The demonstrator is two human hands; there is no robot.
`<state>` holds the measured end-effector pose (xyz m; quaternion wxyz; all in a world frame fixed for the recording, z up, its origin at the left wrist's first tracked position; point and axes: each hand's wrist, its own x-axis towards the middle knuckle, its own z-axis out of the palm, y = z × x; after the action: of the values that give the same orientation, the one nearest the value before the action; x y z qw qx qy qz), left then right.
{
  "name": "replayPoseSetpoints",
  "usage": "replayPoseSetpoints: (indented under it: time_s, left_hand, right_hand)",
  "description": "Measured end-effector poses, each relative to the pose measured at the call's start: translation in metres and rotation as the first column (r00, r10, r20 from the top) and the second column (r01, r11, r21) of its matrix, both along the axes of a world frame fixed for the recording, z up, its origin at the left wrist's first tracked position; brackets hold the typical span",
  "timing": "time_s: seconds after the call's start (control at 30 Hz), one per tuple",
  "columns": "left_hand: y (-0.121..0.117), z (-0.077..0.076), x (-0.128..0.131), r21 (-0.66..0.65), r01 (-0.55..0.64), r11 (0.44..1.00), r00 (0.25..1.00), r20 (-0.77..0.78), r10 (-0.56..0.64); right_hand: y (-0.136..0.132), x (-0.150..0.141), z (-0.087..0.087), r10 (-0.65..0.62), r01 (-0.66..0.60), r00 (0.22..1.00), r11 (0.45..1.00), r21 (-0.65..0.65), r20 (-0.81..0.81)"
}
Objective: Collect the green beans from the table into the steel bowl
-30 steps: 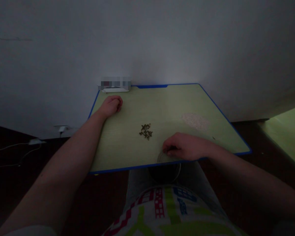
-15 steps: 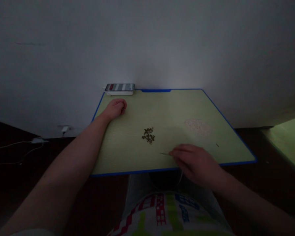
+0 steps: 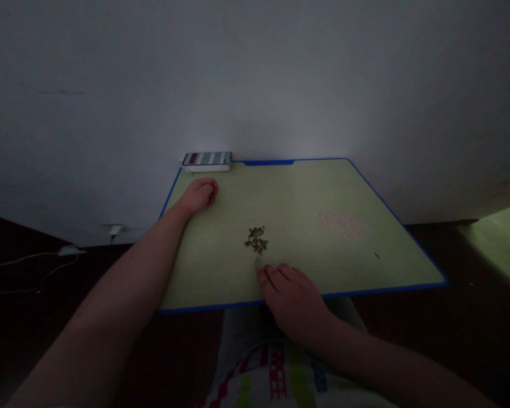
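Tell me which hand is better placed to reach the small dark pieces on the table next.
Likely the right hand: it holds a thin clear item just short of the small dark pieces. The left hand is curled and farther off, near the phone.

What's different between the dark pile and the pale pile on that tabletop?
Colour: the dark pile is brownish, the pale pile whitish.
Spread: the dark pile is a small, gappy cluster; the pale pile covers a wider patch.
Grain: the dark pile shows distinct bits; the pale pile's bits look finer and blur together.
Both lie loose on the yellowish-green tabletop.
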<state>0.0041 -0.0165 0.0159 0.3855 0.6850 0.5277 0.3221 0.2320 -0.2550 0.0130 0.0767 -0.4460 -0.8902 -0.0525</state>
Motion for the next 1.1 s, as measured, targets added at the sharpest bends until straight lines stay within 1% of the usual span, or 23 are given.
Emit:
replayPoseSetpoints:
  time_s: [0.2, 0.3, 0.43, 0.53, 0.67, 0.77, 0.9, 1.0, 1.1]
  left_hand:
    - [0.006, -0.007, -0.003, 0.016, 0.017, 1.000, 1.000, 0.007, -0.017]
    - [0.006, -0.008, -0.003, 0.024, 0.032, 0.999, 0.999, -0.006, -0.032]
    - [0.004, -0.006, -0.002, 0.018, 0.024, 1.000, 1.000, -0.009, -0.024]
    - [0.003, -0.003, -0.001, 0.005, 0.003, 1.000, 1.000, -0.016, -0.003]
    - [0.002, -0.003, -0.001, 0.000, 0.013, 1.000, 1.000, -0.004, -0.013]
    - [0.002, -0.003, -0.002, 0.001, 0.012, 1.000, 1.000, 0.000, -0.012]
    - [0.001, -0.001, -0.001, 0.013, 0.016, 1.000, 1.000, -0.016, -0.016]
    - [0.001, -0.001, -0.001, 0.015, 0.016, 1.000, 1.000, -0.018, -0.016]
    - [0.004, -0.004, -0.002, 0.008, 0.022, 1.000, 1.000, -0.006, -0.022]
  right_hand:
    - [0.000, 0.019, 0.000, -0.143, 0.141, 0.988, 0.990, 0.028, 0.056]
    - [0.001, 0.030, 0.001, -0.182, 0.179, 0.980, 0.983, 0.047, 0.080]
    - [0.000, 0.031, -0.001, -0.115, 0.113, 0.992, 0.992, 0.051, 0.056]
    - [0.001, 0.026, -0.003, -0.058, 0.056, 0.998, 0.997, 0.054, 0.027]
    - [0.005, 0.017, -0.003, 0.003, -0.003, 1.000, 0.999, 0.042, -0.004]
    - [0.007, 0.011, -0.002, 0.023, -0.023, 1.000, 0.999, 0.035, -0.021]
    - [0.007, 0.004, 0.000, -0.011, 0.011, 1.000, 1.000, 0.029, -0.007]
    - [0.007, 0.005, 0.002, -0.080, 0.080, 0.996, 0.997, 0.006, 0.031]
    - [0.009, 0.011, 0.004, -0.151, 0.154, 0.985, 0.988, -0.030, 0.078]
